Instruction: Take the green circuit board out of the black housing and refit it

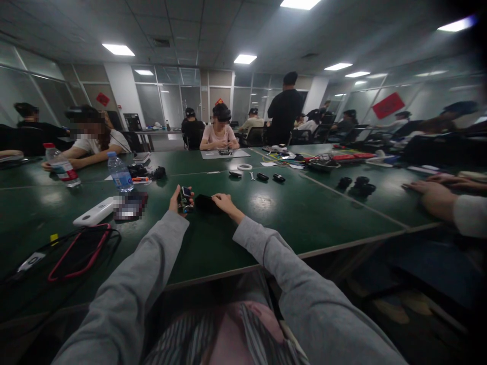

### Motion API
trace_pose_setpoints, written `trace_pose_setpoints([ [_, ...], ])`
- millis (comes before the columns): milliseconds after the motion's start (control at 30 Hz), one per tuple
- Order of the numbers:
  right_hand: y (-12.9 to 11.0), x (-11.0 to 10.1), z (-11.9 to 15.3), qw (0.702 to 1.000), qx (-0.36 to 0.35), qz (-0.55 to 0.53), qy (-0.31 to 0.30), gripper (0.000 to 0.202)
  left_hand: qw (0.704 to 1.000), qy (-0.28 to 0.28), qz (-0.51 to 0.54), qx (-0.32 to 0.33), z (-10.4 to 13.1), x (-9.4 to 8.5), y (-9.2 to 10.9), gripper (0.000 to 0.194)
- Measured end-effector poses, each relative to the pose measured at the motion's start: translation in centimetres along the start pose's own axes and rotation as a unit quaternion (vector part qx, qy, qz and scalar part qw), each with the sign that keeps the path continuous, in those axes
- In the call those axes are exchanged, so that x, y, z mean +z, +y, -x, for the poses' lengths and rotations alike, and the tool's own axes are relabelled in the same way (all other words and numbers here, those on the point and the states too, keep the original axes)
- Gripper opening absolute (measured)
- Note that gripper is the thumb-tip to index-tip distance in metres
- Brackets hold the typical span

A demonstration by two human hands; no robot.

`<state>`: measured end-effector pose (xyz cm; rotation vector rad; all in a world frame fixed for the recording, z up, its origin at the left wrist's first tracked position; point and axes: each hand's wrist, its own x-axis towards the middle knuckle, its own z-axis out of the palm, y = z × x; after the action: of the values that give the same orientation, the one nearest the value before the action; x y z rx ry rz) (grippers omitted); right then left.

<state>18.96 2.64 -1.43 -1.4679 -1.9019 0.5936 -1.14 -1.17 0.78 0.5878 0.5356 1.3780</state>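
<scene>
My left hand (175,201) is wrapped round a small electronic device (185,199) with a dark screen and exposed parts, just above the green table (262,228). To its right, the fingers of my right hand (223,201) are closed on the edge of a black object (205,203), whose shape is hard to make out. Beyond my hands, several small black pieces (262,177) and a small wrench-like tool (251,176) lie near a white ring (244,167).
Phones (79,253), a white case (95,212), cables and two bottles (120,172) stand or lie at the left. Black parts (361,186) and another person's hands (437,195) are at the right. A person (219,133) sits opposite.
</scene>
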Motion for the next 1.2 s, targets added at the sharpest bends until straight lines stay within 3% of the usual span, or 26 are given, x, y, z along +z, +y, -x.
trace_pose_setpoints([
  [167, -0.5, -0.3, 0.6, 0.993, -0.035, 0.003, 0.114, 0.028, 1.000, 0.012, -0.003, -0.001, 0.3, 0.2, 0.0, 0.044],
  [267, -1.4, -1.0, 1.6, 0.974, -0.093, 0.003, 0.206, 0.039, 1.000, 0.020, 0.002, 0.000, 0.6, 0.5, 0.0, 0.043],
  [333, -2.0, -1.4, 2.2, 0.962, -0.146, 0.006, 0.232, 0.049, 0.999, 0.032, 0.006, -0.005, 0.8, 0.7, 0.0, 0.043],
  [400, -2.4, -1.5, 2.6, 0.962, -0.172, 0.007, 0.214, 0.056, 0.999, 0.038, 0.006, -0.005, 0.8, 0.8, -0.1, 0.044],
  [500, -2.3, -1.4, 2.6, 0.972, -0.155, 0.006, 0.174, 0.063, 1.000, 0.023, 0.000, -0.002, 0.5, 0.5, -0.1, 0.044],
  [667, -1.9, -1.0, 2.3, 0.968, -0.146, 0.024, 0.205, 0.067, 1.000, 0.006, -0.007, 0.002, 0.1, -0.1, -0.2, 0.044],
  [800, -1.7, -0.8, 2.2, 0.968, -0.133, 0.028, 0.210, 0.063, 1.000, 0.011, -0.011, 0.011, 0.1, 0.0, -0.1, 0.042],
  [933, -1.6, -0.4, 2.1, 0.973, -0.112, 0.077, 0.187, 0.041, 1.000, 0.015, 0.005, 0.026, 0.2, 0.3, 0.0, 0.041],
  [1200, -4.6, -0.9, 4.4, 0.944, -0.231, 0.098, 0.213, 0.035, 0.996, 0.036, 0.066, 0.050, 0.5, 1.0, 0.6, 0.037],
])
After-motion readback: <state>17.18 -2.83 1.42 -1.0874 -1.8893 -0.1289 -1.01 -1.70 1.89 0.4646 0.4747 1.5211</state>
